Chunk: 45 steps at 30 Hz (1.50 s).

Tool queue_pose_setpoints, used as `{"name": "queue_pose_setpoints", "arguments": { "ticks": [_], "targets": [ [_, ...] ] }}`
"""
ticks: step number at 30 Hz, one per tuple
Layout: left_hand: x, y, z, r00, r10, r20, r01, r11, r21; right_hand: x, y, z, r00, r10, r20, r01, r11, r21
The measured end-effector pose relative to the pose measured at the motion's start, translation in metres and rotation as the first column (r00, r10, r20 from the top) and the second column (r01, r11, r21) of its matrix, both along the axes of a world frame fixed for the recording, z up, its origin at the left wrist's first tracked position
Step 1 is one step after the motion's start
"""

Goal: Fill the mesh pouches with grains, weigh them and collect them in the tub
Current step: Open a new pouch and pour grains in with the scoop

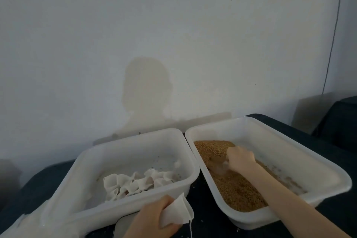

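A pale wall [173,35] rises behind a dark bench [204,218]. The left hand [154,218] pinches an open white mesh pouch [176,212] at the near rim of the left tub [123,210]. The right hand [241,158] digs into the brown grains [237,189], fingers curled round a clear scoop [220,168], blurred. The grains fill the left side of the right tub [289,145]. More empty pouches [135,183] lie heaped in the left tub.
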<state>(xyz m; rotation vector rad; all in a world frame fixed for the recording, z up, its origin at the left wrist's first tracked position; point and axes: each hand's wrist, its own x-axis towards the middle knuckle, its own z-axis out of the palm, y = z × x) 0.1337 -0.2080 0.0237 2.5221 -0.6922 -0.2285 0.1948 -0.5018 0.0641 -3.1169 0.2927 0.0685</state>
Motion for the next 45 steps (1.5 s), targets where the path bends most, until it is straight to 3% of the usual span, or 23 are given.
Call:
{"name": "queue_pose_setpoints", "arguments": {
  "ticks": [6,13,23,31,35,38,41,45],
  "targets": [
    [0.001,0.0,-0.004,1.0,0.0,-0.024,0.0,1.0,0.026,0.005,-0.011,-0.014,0.999,0.015,0.052,-0.025,0.98,0.196],
    [-0.002,0.0,-0.004,1.0,0.004,-0.024,-0.004,1.0,-0.002,0.004,-0.02,-0.017,0.979,-0.087,0.185,0.019,0.94,0.342],
    [-0.009,0.005,-0.002,1.0,0.027,-0.008,-0.026,1.0,0.007,0.001,-0.024,-0.018,0.968,-0.115,0.223,0.024,0.928,0.372],
    [-0.017,0.009,0.006,0.994,0.106,0.026,-0.101,0.986,-0.134,-0.002,-0.013,-0.004,0.944,-0.097,0.316,-0.084,0.853,0.515],
    [-0.015,0.024,0.014,0.973,0.186,0.139,-0.158,0.969,-0.191,-0.009,-0.001,0.017,0.914,0.049,0.403,-0.295,0.763,0.575],
    [-0.016,0.041,0.021,0.959,0.239,0.151,-0.195,0.946,-0.259,-0.022,0.015,0.036,0.861,0.203,0.467,-0.488,0.591,0.643],
    [-0.016,0.056,0.025,0.946,0.281,0.16,-0.228,0.93,-0.287,-0.037,0.027,0.05,0.822,0.392,0.414,-0.563,0.445,0.697],
    [-0.02,0.071,0.028,0.937,0.325,0.13,-0.268,0.904,-0.332,-0.052,0.04,0.06,0.772,0.573,0.276,-0.583,0.466,0.665]
  ]
}}
